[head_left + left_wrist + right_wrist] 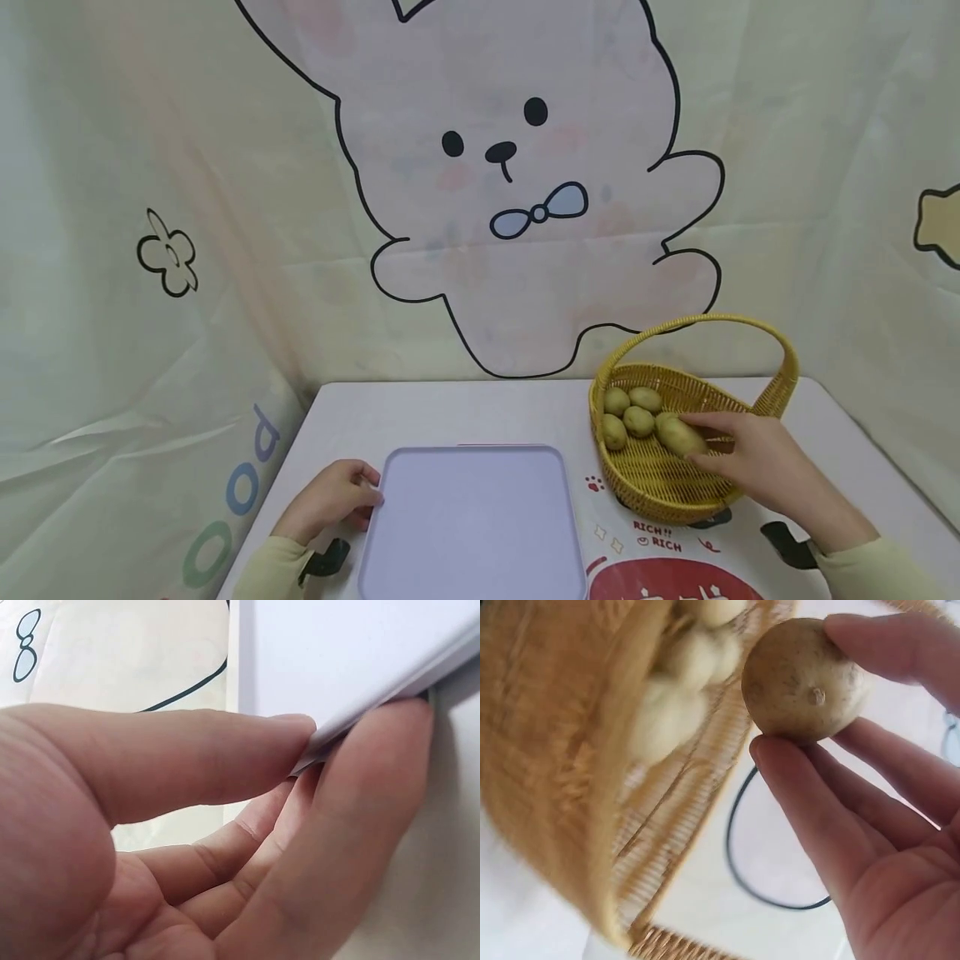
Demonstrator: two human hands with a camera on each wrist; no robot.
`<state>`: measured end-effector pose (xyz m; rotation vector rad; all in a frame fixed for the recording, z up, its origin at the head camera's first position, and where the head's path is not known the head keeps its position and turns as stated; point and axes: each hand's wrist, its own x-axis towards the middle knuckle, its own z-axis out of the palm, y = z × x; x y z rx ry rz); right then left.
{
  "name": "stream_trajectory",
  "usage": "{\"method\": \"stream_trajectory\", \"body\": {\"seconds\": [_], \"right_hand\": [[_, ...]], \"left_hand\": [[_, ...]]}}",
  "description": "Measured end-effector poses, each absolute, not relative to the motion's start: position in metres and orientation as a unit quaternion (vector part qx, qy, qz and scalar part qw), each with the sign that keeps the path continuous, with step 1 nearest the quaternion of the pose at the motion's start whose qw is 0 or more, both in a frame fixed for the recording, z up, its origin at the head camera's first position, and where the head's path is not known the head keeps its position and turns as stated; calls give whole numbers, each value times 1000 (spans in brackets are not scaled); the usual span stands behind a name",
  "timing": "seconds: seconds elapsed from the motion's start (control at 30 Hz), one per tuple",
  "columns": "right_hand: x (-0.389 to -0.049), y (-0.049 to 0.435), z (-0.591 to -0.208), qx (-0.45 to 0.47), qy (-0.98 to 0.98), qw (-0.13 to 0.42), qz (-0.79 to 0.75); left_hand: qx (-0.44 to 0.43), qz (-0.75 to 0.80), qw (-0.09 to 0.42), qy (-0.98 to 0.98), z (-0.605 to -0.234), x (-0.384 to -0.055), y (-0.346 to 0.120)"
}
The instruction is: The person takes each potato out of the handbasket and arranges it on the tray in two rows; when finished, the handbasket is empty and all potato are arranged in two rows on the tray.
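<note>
My right hand holds a potato between thumb and fingertips, over the yellow wicker basket. In the right wrist view this potato is brown and rounded, its end facing the camera, with the basket wall to its left. Several more potatoes lie at the left side inside the basket. On the other side, my left hand is at the left edge of a pale lilac tray. The left wrist view has the thumb against the tray rim and fingers under it.
The basket's tall arched handle rises above it. Under the basket and right of the tray lies a printed mat with red lettering. The white table reaches back to a cloth backdrop with a cartoon animal.
</note>
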<state>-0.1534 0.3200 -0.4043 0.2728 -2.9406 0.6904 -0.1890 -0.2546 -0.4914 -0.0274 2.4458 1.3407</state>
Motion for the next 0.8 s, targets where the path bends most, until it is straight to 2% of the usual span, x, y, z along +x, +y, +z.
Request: {"method": "stream_trajectory", "body": {"seconds": [0.23,0.47,0.8], "right_hand": [[-140,269,-406,125,-960,66,243],[-146,220,-414,173,-937,66,295],[-177,134,-442,245,-883,-27,398]], "left_hand": [[-10,480,175,860,-495,-183,-258],[-5,491,181,852,-500,-187,-264],[-5,510,195,838,-503,-192,-265]]}}
